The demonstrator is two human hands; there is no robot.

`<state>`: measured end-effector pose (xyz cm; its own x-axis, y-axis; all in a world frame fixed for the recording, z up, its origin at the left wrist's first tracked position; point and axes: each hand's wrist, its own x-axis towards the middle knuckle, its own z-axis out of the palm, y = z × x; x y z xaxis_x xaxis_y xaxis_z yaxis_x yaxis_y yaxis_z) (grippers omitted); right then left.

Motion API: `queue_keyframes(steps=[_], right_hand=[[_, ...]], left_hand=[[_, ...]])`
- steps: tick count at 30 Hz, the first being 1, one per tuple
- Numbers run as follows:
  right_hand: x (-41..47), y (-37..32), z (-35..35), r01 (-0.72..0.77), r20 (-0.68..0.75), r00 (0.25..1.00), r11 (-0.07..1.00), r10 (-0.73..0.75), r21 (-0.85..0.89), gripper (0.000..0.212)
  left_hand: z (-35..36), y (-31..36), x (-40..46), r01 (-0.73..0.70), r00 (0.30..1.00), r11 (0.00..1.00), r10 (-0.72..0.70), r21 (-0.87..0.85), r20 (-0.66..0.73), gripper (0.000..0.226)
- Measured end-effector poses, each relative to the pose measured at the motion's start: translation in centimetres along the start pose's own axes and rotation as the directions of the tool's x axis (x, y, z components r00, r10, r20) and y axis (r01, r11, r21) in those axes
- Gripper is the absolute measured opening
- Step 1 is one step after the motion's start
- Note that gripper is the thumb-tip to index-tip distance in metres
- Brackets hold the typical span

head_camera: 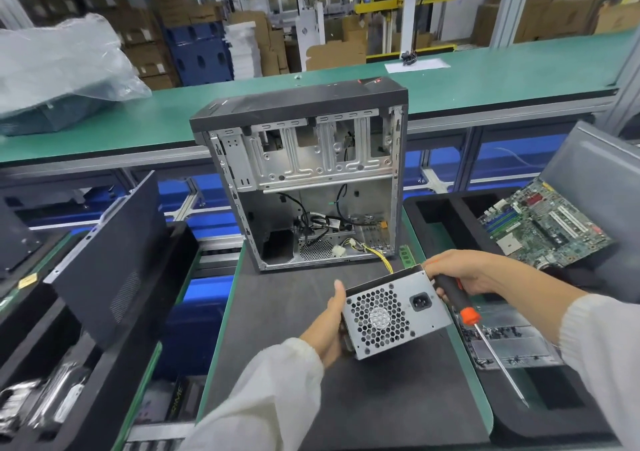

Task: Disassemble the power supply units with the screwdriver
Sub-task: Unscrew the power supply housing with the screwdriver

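A grey metal power supply unit with a honeycomb fan grille and a black socket is held above the dark mat, its yellow wires trailing back into the open computer case. My left hand grips its left side, thumb up along the edge. My right hand holds its far right corner and also grips the black-and-orange screwdriver, whose shaft points down and right, away from the unit.
The case stands upright on the dark mat with its side off. A black side panel leans at the left. A green motherboard lies in a black tray at the right. A green conveyor runs behind.
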<state>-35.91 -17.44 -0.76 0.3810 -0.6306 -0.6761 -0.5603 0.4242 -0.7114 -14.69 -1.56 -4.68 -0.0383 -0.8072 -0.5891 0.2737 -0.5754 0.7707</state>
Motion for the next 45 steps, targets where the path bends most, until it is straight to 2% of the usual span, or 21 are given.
queue_keyframes(steps=[5,7,10,13,17,20,24,27,28,29,30,32,34,35,37,39,40,42,45], right_hand=[[-0.9,-1.1,0.8,0.112,-0.017,0.994,0.994,-0.112,0.001,0.009],[-1.4,-0.6,1.4,0.143,0.007,0.990,0.989,-0.143,-0.023,0.018],[-1.8,1.1,2.6,0.111,0.061,0.992,0.994,-0.110,-0.017,0.035],[-1.7,2.5,4.2,0.020,0.009,1.000,0.996,-0.021,0.083,0.022],[-1.8,1.3,4.7,-0.006,-0.015,1.000,1.000,0.006,0.008,0.018],[-2.4,-0.6,4.3,0.004,-0.047,0.999,0.998,-0.007,-0.059,0.014],[-4.1,-2.3,4.0,0.014,-0.037,0.999,0.990,-0.020,-0.144,0.016],[-5.6,-5.0,3.2,0.091,-0.062,0.992,0.970,-0.108,-0.224,0.013],[-6.1,-6.1,3.1,0.125,-0.082,0.986,0.964,-0.147,-0.235,0.010],[-6.6,-7.2,3.1,0.161,-0.096,0.978,0.959,-0.187,-0.232,0.008],[-7.0,-8.1,3.2,0.200,-0.095,0.970,0.954,-0.226,-0.222,0.012],[-7.7,-9.6,3.8,0.296,-0.036,0.949,0.927,-0.312,-0.231,0.026],[-8.1,-10.6,5.2,0.403,0.068,0.913,0.868,-0.401,-0.289,0.032],[-8.1,-10.9,6.2,0.439,0.111,0.897,0.831,-0.428,-0.342,0.035],[-7.0,-11.2,8.2,0.460,0.097,0.868,0.714,-0.487,-0.528,0.038],[-5.7,-11.5,10.4,0.404,-0.030,0.802,0.580,-0.596,-0.708,0.026],[-5.1,-11.5,11.3,0.372,-0.096,0.764,0.557,-0.638,-0.743,0.022],[-3.9,-11.4,12.6,0.369,-0.163,0.743,0.601,-0.649,-0.709,0.025],[-2.2,-11.3,13.9,0.394,-0.185,0.763,0.672,-0.620,-0.626,0.027]], left_hand=[[0.2,-0.9,0.9,-0.125,0.986,0.989,0.115,-0.084,-0.120,0.063],[-0.7,-1.6,1.3,-0.183,0.974,0.979,0.169,-0.085,-0.151,0.060],[-2.0,-2.5,1.4,-0.298,0.942,0.955,0.293,-0.006,-0.165,0.044],[-3.0,-3.7,1.4,-0.332,0.940,0.942,0.326,-0.050,-0.103,0.067],[-3.1,-4.2,0.9,-0.355,0.934,0.934,0.353,-0.033,-0.055,0.084],[-2.5,-3.0,0.0,-0.419,0.904,0.907,0.421,0.054,-0.068,0.092],[-2.5,-0.9,-1.1,-0.453,0.886,0.865,0.463,0.214,0.006,0.094],[-4.0,0.8,-1.6,-0.437,0.888,0.773,0.451,0.459,0.087,0.096],[-4.7,1.7,-1.7,-0.415,0.891,0.732,0.447,0.541,0.078,0.095],[-5.1,2.8,-1.8,-0.386,0.891,0.732,0.453,0.561,0.022,0.086],[-5.8,4.0,-1.6,-0.369,0.880,0.761,0.470,0.534,-0.062,0.069],[-7.3,5.8,-2.2,-0.339,0.879,0.890,0.416,0.306,-0.235,0.031],[-7.9,7.3,-2.9,-0.296,0.856,0.954,0.285,0.043,-0.431,0.022],[-8.4,7.8,-3.1,-0.270,0.856,0.963,0.230,-0.021,-0.463,0.024],[-9.8,8.0,-3.8,-0.231,0.890,0.973,0.209,-0.005,-0.405,0.035],[-11.3,7.6,-4.2,-0.221,0.907,0.975,0.215,0.024,-0.362,0.052],[-12.0,7.4,-4.2,-0.232,0.909,0.972,0.227,0.027,-0.349,0.060],[-13.5,6.6,-4.4,-0.268,0.908,0.960,0.279,0.077,-0.311,0.063],[-15.2,5.1,-4.9,-0.313,0.887,0.930,0.359,0.195,-0.290,0.044]])
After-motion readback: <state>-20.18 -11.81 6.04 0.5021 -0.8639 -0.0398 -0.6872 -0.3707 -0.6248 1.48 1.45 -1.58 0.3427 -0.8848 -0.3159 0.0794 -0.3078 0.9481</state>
